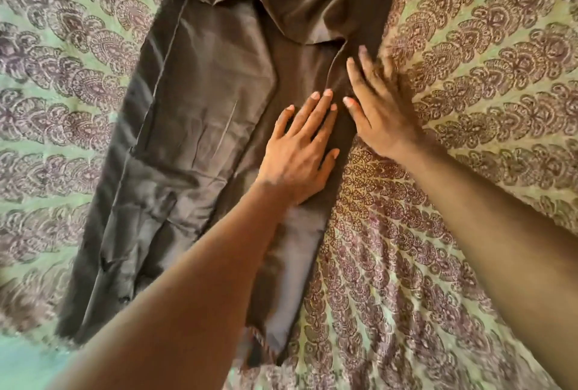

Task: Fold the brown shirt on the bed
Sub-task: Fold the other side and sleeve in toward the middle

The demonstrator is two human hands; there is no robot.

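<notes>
A: Smoothing step, head view. brown shirt (200, 114) lies spread on the bed (469, 61), left of centre. left hand (300, 151) flat, fingers straight, pressing the right-side strip. right hand (380, 108) flat too, fingers spread, on the shirt's right edge

B: How to do it well?

A: I'd keep both palms flat, sweep outward along the fold, no bunching

B: Orientation?

A: Long axis runs from bottom-left, near the camera, up and slightly right; which end is the collar, can't tell
</notes>
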